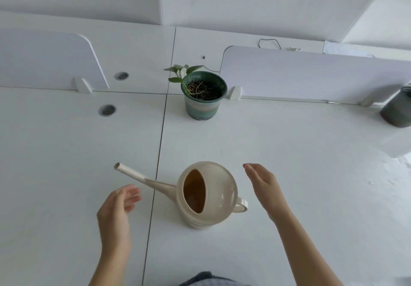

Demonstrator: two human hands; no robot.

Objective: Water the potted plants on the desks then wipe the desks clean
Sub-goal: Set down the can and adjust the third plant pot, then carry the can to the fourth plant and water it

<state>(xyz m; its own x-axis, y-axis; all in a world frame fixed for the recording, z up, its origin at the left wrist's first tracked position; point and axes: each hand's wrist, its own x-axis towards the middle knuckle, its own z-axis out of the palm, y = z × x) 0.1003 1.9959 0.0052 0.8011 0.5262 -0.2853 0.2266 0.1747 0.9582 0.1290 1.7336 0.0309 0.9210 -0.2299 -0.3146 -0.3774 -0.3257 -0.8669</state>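
A cream watering can (219,193) stands upright on the white desk (300,152), its long spout pointing left and its handle facing right. Beyond it, near the desk's back edge, a green pot (202,104) holds dark soil and a small leafy plant (182,74). My left hand (117,210) hovers left of the can, below the spout, fingers apart and holding nothing. My right hand (264,185) hovers to the right of the can, just above the handle, open and not touching it.
White divider panels (311,74) stand along the back of the desks. A dark pot (398,110) sits at the far right edge. Two round cable holes (107,110) lie at the left. A seam (159,152) separates two desks.
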